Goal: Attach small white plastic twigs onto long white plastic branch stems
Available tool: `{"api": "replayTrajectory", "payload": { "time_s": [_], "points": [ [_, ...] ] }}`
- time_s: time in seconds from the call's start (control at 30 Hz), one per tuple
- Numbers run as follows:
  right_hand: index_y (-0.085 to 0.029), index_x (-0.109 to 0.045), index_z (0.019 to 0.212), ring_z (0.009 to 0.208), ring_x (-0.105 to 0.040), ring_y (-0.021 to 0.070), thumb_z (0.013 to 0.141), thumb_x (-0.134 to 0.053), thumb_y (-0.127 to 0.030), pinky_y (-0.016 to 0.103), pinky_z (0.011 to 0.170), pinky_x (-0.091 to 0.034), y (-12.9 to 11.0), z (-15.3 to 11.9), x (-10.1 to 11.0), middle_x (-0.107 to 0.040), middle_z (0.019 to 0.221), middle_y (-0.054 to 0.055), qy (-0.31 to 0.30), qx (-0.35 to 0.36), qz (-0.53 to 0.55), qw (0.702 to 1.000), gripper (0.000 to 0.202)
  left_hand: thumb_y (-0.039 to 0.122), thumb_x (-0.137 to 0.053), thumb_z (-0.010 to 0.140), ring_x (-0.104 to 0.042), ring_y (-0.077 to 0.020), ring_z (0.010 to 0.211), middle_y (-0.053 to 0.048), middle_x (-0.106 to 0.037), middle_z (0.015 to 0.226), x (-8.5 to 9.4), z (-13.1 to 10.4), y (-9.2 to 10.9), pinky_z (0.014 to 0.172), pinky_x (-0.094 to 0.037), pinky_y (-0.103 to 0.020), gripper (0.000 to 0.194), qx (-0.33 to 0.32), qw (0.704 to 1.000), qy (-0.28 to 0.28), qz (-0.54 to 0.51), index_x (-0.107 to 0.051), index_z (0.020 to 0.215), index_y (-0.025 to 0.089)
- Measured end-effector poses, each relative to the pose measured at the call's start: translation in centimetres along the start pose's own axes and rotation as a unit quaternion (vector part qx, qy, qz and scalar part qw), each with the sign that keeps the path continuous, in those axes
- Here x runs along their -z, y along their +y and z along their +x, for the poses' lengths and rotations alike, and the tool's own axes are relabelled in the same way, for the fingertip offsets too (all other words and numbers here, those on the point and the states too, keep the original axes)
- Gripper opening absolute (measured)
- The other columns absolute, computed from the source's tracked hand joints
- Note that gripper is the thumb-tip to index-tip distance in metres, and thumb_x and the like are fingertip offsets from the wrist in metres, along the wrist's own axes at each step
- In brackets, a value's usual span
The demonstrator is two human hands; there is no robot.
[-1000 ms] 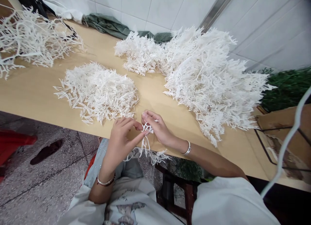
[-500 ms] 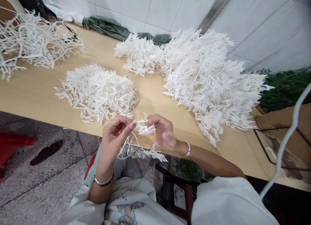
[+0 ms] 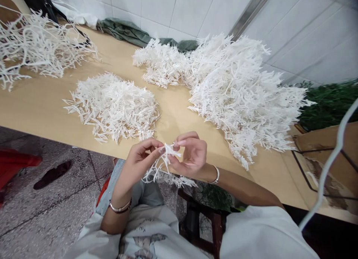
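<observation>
Over the table's front edge, my left hand [image 3: 144, 160] pinches a white branched plastic sprig [image 3: 165, 160], whose stems hang down below the fingers. My right hand [image 3: 191, 153] faces it from the right, thumb and forefinger closed on the white tips at the sprig's upper end. The fingertips of both hands are a short way apart. Just beyond my left hand lies a heap of small white sprig pieces [image 3: 114, 106]. A larger pile of fuller white sprigs [image 3: 232, 91] spreads over the table at the right.
Bare branched white stems [image 3: 41, 46] lie at the far left of the tan table [image 3: 173, 106]. Dark green cloth [image 3: 123, 30] runs along the tiled wall. At the right are a cardboard box [image 3: 330, 143], green foliage [image 3: 330, 102] and a pale cable [image 3: 335, 150]. A wooden stool [image 3: 216, 229] stands below.
Both hands have shifted slightly right. My right hand has turned, and its fingers have closed in on the sprig's tips. The sprig's upper part now points differently between the hands.
</observation>
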State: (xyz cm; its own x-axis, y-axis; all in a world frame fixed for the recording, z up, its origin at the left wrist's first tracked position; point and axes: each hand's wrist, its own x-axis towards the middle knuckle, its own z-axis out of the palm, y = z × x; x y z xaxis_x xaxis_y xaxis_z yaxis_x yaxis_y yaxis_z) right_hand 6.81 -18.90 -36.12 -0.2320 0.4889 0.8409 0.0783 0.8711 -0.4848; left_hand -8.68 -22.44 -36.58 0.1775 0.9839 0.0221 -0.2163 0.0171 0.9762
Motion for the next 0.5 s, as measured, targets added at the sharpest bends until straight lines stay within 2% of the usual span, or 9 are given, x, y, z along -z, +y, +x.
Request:
{"api": "replayTrajectory", "payload": {
  "time_s": [0.13,0.23,0.33,0.4,0.5],
  "points": [
    [-0.027,-0.047,0.115,0.069,-0.047,0.0138,0.070,-0.071,-0.029,0.026,0.053,-0.044,0.2,0.1,-0.1,-0.047,0.095,0.004,0.009,-0.034,0.047,0.998,0.051,0.042,-0.069,0.077,-0.039,-0.0055,0.046,0.002,-0.050,0.060,0.1,-0.2,-0.2,0.041,-0.031,-0.019,0.024,0.026,0.996,0.016,-0.085,-0.065,0.080,0.018],
    [-0.024,-0.048,0.118,0.077,-0.050,0.0170,0.081,-0.055,-0.044,0.031,0.060,-0.047,0.2,0.1,0.0,-0.049,0.100,0.007,-0.041,-0.037,0.083,0.995,0.042,0.043,-0.072,0.073,-0.036,-0.0037,0.040,0.004,-0.050,0.057,0.2,-0.3,0.0,0.035,-0.028,-0.017,0.026,0.064,0.985,0.029,-0.157,-0.064,0.080,0.019],
    [-0.023,-0.051,0.119,0.082,-0.055,0.0178,0.094,-0.033,-0.032,0.033,0.068,-0.050,-0.2,0.2,0.2,-0.055,0.101,0.008,-0.096,-0.042,0.089,0.990,0.032,0.043,-0.076,0.068,-0.031,-0.0014,0.035,0.004,-0.048,0.056,0.4,-0.2,0.4,0.029,-0.021,-0.015,0.030,0.101,0.974,-0.001,-0.200,-0.064,0.079,0.017],
    [-0.022,-0.052,0.120,0.084,-0.056,0.0163,0.096,-0.031,-0.023,0.032,0.071,-0.051,-0.4,0.5,0.3,-0.056,0.102,0.008,-0.110,-0.051,0.083,0.989,0.032,0.042,-0.076,0.067,-0.028,-0.0007,0.033,0.005,-0.046,0.054,0.5,-0.2,0.7,0.028,-0.018,-0.015,0.031,0.128,0.967,-0.042,-0.215,-0.064,0.079,0.016],
    [-0.020,-0.052,0.124,0.095,-0.057,0.0178,0.097,-0.038,-0.028,0.033,0.079,-0.053,-0.5,1.2,0.5,-0.056,0.108,0.009,-0.150,-0.048,0.096,0.983,0.031,0.044,-0.074,0.069,-0.024,-0.0003,0.031,0.007,-0.042,0.049,0.4,-0.1,0.6,0.028,-0.017,-0.015,0.032,0.152,0.957,-0.098,-0.226,-0.063,0.078,0.015]
  ]
}}
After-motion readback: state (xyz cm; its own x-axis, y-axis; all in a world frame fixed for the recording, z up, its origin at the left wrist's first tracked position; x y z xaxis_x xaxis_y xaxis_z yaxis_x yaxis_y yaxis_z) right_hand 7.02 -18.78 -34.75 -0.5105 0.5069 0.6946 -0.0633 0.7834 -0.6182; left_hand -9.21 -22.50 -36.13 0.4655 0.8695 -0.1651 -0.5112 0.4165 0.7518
